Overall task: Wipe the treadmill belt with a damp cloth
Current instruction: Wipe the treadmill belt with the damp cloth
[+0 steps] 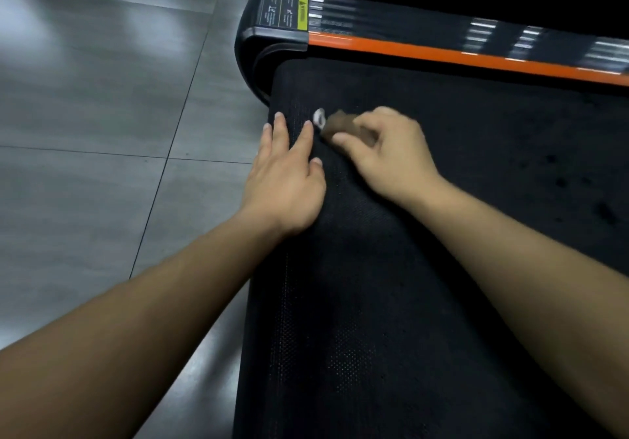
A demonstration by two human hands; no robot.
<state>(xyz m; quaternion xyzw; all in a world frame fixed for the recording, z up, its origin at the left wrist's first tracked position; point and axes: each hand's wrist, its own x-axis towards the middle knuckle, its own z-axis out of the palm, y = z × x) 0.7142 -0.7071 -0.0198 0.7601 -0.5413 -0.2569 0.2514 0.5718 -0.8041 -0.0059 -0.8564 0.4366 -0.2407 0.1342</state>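
Observation:
The black textured treadmill belt (pixel 442 200) fills the right and lower part of the head view. My right hand (pixel 388 152) grips a small bunched brown cloth (pixel 343 125) and holds it against the belt near its rear end; the cloth is blurred and has a whitish bit at its left tip. My left hand (pixel 289 173) lies flat on the belt's left edge just beside the cloth, fingers straight and spread. A few darker spots show on the belt at the right.
An orange strip and a black side rail (pixel 442 50) with silver stripes run along the belt's far side. A black end cap (pixel 269 29) with warning labels closes the rear corner. Grey tiled floor (pixel 102 132) spreads to the left.

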